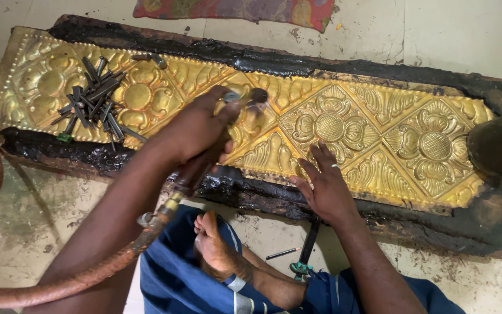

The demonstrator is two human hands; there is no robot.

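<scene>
Left hand [196, 131]: clenched on torch [204, 160], nozzle at 12 o'clock.
Right hand [323, 186]: released, flat on sheet [379, 134].
Progress: embossing looked complete; pitch [262, 58] bed not yet removed.

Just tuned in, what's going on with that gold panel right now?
A person sits on the floor at a long embossed golden metal sheet bedded in a black pitch-like slab. The left hand grips a torch-like tool fed by a reddish-brown hose, its tip over the sheet's middle. The right hand lies flat on the sheet's near edge. A heap of dark metal punches rests on the sheet's far-left flower.
</scene>
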